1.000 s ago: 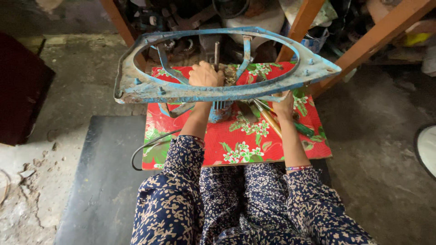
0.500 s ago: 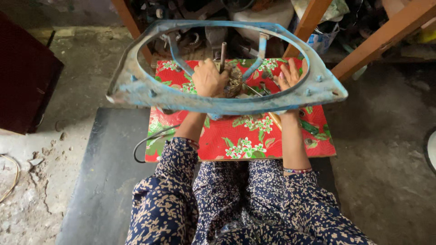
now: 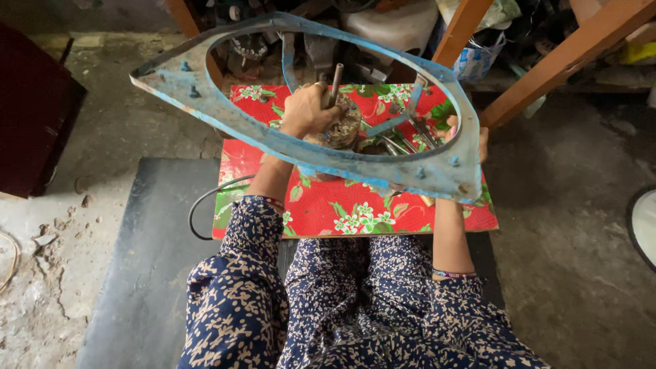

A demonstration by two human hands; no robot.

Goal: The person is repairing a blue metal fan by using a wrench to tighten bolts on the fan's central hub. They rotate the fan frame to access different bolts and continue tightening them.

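A big blue-painted metal frame (image 3: 225,116), a worn ring with inner struts and bolts, is held tilted above a low table covered in a red flowered cloth (image 3: 355,205). My left hand (image 3: 305,109) reaches through the ring and is closed around the rusty round hub (image 3: 345,123) at its middle, from which a short metal shaft sticks up. My right hand (image 3: 471,140) is mostly hidden behind the frame's right rim and grips that rim from below.
A black mat (image 3: 137,260) lies on the concrete floor under the table, with a black cable (image 3: 201,205) looping at the table's left edge. A dark red box (image 3: 31,116) stands at left. Orange wooden beams (image 3: 560,55) and cluttered parts sit behind.
The frame has turned and tipped, its left side rising and its right corner swinging toward me. My left hand stays on the hub; my right hand has slid to the right rim.
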